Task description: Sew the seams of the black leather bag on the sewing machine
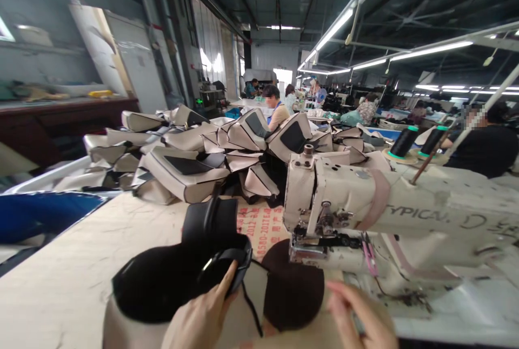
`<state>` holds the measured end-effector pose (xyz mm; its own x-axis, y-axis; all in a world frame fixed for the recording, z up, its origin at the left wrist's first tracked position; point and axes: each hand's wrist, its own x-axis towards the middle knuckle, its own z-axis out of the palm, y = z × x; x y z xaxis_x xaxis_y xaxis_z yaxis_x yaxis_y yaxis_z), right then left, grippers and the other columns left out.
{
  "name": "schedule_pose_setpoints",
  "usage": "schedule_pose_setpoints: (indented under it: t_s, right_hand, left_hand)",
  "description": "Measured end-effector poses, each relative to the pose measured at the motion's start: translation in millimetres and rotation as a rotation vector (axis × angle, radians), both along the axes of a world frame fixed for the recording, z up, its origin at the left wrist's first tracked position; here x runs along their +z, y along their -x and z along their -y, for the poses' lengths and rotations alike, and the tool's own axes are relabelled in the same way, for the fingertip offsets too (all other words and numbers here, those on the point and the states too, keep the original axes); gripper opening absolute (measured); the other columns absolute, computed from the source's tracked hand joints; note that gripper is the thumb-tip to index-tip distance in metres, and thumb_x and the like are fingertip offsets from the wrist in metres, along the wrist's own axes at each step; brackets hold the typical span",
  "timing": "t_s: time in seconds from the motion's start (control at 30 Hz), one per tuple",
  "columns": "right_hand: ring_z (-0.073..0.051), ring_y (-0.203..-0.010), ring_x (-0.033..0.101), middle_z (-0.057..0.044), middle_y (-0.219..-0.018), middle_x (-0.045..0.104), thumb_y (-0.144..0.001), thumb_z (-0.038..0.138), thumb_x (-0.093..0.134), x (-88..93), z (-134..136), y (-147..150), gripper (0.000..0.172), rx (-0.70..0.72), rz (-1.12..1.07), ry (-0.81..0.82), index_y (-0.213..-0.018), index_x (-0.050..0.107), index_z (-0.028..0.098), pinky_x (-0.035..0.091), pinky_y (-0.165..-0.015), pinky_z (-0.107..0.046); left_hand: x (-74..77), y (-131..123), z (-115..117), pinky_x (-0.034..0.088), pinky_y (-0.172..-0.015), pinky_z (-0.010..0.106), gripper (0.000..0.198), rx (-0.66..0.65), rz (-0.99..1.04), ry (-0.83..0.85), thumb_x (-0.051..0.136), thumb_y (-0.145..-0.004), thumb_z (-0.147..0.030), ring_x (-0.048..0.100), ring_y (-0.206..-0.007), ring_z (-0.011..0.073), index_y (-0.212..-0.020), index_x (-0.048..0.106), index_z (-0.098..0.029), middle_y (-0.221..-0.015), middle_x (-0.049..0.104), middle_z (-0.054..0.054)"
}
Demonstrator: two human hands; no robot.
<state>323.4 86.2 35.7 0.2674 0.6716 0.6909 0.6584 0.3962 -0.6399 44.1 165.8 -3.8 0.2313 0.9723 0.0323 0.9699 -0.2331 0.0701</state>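
My left hand is closed on the black edge of a beige-and-black sewn cover, index finger stretched along the rim. This cover lies on the board-topped table, with a black flap behind its rim. To the right, a dark brown rounded panel reaches toward the sewing machine. Close beside that panel, my right hand is slightly blurred, its forefinger and thumb apart and nothing visible between them. Pink-handled thread snips hang at the machine's front.
A large heap of beige-and-black sewn covers fills the table's far side. Black thread cones stand on the machine. At the left is a blue bin. A person in black sits at the right; several others work farther back.
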Motion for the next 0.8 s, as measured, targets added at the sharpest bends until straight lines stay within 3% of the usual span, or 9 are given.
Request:
schedule_pose_setpoints:
  t_s: [0.1,0.27,0.33,0.4,0.53,0.6,0.67,0.73,0.8]
  right_hand:
    - [-0.010,-0.064,0.059,-0.004,-0.082,0.062,-0.090,0.029,0.042,4.3,-35.9,64.6,0.036,0.230,-0.156,0.098,-0.123,0.040,0.016,0.047,-0.057,-0.018]
    - [-0.008,-0.052,0.052,-0.001,-0.071,0.054,-0.093,0.034,0.034,17.3,-70.1,102.2,0.028,0.092,-0.501,0.042,-0.113,0.038,0.014,0.043,-0.049,-0.017]
    - [-0.008,-0.048,0.050,0.003,-0.061,0.051,-0.093,0.033,0.035,11.7,-72.0,92.7,0.025,0.079,-0.303,0.022,-0.108,0.043,0.014,0.039,-0.046,-0.017]
    - [-0.008,-0.046,0.052,0.004,-0.055,0.050,-0.091,0.033,0.042,9.8,-71.4,72.0,0.022,0.086,0.098,-0.001,-0.099,0.050,0.015,0.034,-0.045,-0.018]
    - [-0.012,-0.049,0.053,0.001,-0.052,0.052,-0.085,0.042,0.052,36.2,-63.7,31.3,0.029,0.039,0.706,-0.106,-0.070,0.054,0.018,0.032,-0.048,-0.023]
    - [-0.014,-0.056,0.055,-0.002,-0.058,0.056,-0.084,0.038,0.055,49.2,-53.6,26.8,0.022,0.013,0.724,-0.206,-0.079,0.059,0.017,0.036,-0.054,-0.024]
    - [-0.014,-0.059,0.057,-0.004,-0.067,0.061,-0.085,0.026,0.054,47.7,-40.5,35.2,0.017,0.016,0.567,-0.311,-0.095,0.059,0.014,0.040,-0.059,-0.024]
    - [-0.013,-0.062,0.058,-0.005,-0.075,0.063,-0.086,0.019,0.048,30.5,-30.1,53.2,0.017,0.090,0.406,-0.326,-0.100,0.058,0.015,0.044,-0.061,-0.023]
    - [-0.014,-0.072,0.062,-0.009,-0.092,0.063,-0.089,0.019,0.040,6.2,-28.0,74.4,0.025,0.182,0.404,-0.206,-0.107,0.056,0.015,0.048,-0.062,-0.022]
  left_hand:
    - [-7.0,-9.7,17.0,0.043,-0.052,0.025,0.046,0.020,-0.021,-0.065,0.026,-0.091,-0.022,0.067,-0.067,0.0187,-0.137,0.033,-0.020,-0.082,0.071,0.005]
    - [-6.0,-11.3,21.7,0.042,-0.049,0.023,0.048,0.022,-0.041,-0.148,0.029,-0.087,-0.014,0.066,-0.063,0.0164,-0.134,0.038,-0.021,-0.077,0.070,0.004]
    - [-4.4,-15.7,19.6,0.041,-0.048,0.022,0.049,0.021,-0.037,-0.165,0.031,-0.087,-0.014,0.066,-0.061,0.0163,-0.134,0.039,-0.021,-0.076,0.070,0.004]
    - [-1.0,-23.4,14.3,0.039,-0.046,0.023,0.046,0.029,-0.037,-0.187,0.031,-0.088,-0.017,0.066,-0.060,0.0174,-0.133,0.041,-0.021,-0.074,0.070,0.005]
    - [13.3,-23.8,-7.4,0.039,-0.047,0.025,0.042,0.046,-0.055,-0.213,0.031,-0.090,-0.023,0.066,-0.061,0.0210,-0.128,0.047,-0.022,-0.074,0.070,0.007]
    - [19.7,-5.2,-18.7,0.038,-0.047,0.026,0.041,0.079,-0.075,-0.193,0.032,-0.089,-0.024,0.067,-0.063,0.0224,-0.125,0.050,-0.026,-0.075,0.071,0.007]
    - [20.2,22.9,-23.2,0.038,-0.049,0.026,0.039,0.112,-0.110,-0.179,0.033,-0.088,-0.024,0.067,-0.065,0.0230,-0.121,0.054,-0.028,-0.075,0.071,0.006]
    - [13.8,50.0,-17.5,0.039,-0.053,0.027,0.038,0.052,-0.171,-0.203,0.035,-0.087,-0.018,0.065,-0.065,0.0215,-0.117,0.057,-0.026,-0.072,0.069,0.005]
    - [4.9,67.1,-3.5,0.039,-0.059,0.028,0.041,-0.065,-0.219,-0.267,0.036,-0.084,-0.010,0.062,-0.063,0.0182,-0.116,0.058,-0.022,-0.069,0.066,0.003]
